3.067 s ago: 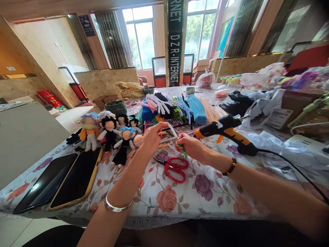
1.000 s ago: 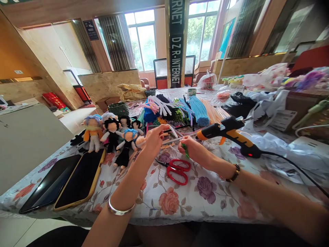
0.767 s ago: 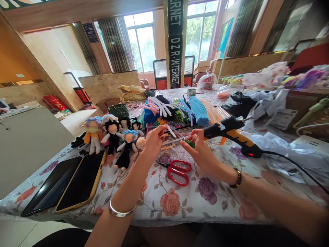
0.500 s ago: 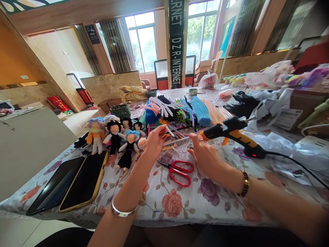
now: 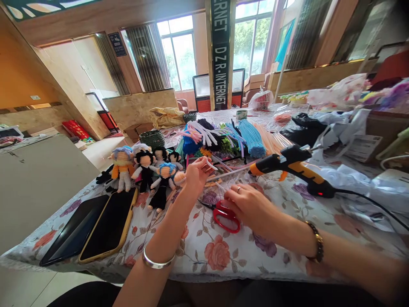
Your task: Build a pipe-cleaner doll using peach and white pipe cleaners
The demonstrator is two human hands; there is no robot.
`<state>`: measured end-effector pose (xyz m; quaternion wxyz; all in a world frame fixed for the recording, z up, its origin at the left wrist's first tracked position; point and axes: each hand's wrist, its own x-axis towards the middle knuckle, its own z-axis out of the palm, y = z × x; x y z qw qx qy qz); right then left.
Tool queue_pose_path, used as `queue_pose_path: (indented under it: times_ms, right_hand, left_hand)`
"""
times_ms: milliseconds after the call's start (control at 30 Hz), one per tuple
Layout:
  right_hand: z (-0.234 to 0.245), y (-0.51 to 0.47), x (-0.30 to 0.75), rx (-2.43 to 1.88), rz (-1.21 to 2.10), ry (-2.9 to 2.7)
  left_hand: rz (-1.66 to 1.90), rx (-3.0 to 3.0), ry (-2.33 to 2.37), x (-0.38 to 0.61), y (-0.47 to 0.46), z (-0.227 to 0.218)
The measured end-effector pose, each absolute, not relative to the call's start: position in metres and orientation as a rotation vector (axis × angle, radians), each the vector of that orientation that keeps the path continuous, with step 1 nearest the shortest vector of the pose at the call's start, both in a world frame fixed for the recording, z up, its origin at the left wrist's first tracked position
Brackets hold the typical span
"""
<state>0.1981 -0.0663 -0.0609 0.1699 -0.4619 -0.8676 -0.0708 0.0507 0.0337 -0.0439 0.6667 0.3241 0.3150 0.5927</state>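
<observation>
My left hand point(image 5: 197, 174) is closed in a pinch on a short white pipe cleaner point(image 5: 211, 164), held above the floral tablecloth. Its free end points right and down. My right hand point(image 5: 249, 204) lies over the red-handled scissors point(image 5: 227, 219), fingers curled onto one handle loop and partly hiding it. The blades lie on the cloth, pointing left. Behind my right hand, a black and orange glue gun point(image 5: 287, 164) with a lit red light rests on the table. A pale rod point(image 5: 234, 172) is in line with its rear end.
Several crocheted-looking dolls point(image 5: 145, 167) sit to the left, behind two phones point(image 5: 110, 226). Bundles of coloured pipe cleaners point(image 5: 252, 138) lie at the back, near a dark woven basket point(image 5: 152, 138). White plastic wrapping point(image 5: 361, 183) and the glue gun's cord point(image 5: 367, 197) lie right.
My right hand has come down from near the glue gun's rear end onto the scissors' handle. My left hand stays nearly in place, still pinching the white pipe cleaner.
</observation>
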Motion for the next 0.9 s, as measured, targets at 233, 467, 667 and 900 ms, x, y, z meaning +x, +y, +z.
queue_pose_path:
  times_ms: [233, 467, 667, 900]
  right_hand:
    - [-0.069, -0.067, 0.196, -1.181, -0.038, -2.576]
    - [-0.078, -0.061, 0.205, -1.337, 0.162, -2.292]
    - [-0.068, -0.039, 0.213, -1.433, 0.809, -1.886]
    - [-0.070, -0.031, 0.212, -1.142, 1.270, -1.501]
  left_hand:
    - [1.340, 0.793, 0.654, 0.051, 0.033, -0.042]
    - [1.427, 0.792, 0.629, 0.051, 0.032, -0.040]
    - [1.486, 0.739, 0.624, 0.050, 0.031, -0.036]
    - [1.356, 0.707, 0.532, 0.049, 0.027, -0.033]
